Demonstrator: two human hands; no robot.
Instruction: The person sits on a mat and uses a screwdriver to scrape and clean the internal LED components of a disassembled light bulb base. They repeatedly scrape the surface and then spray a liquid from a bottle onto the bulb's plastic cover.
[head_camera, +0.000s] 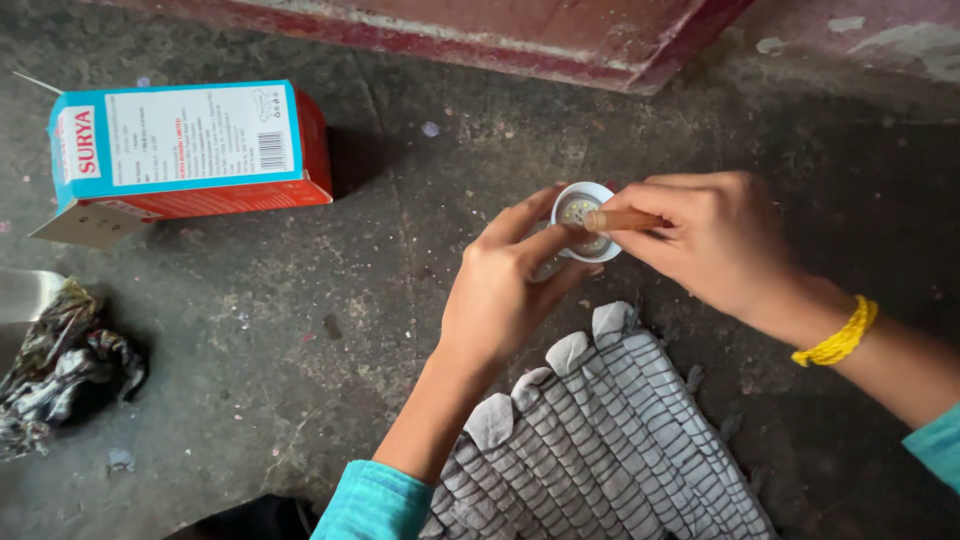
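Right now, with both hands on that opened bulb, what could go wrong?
1. The left hand pinches the small white bulb base by its rim only; pressure from the tool could tip it onto the concrete floor.
2. The orange-handled tool in the right hand is poking at the exposed LED board and might slip and scratch it or jab a finger.
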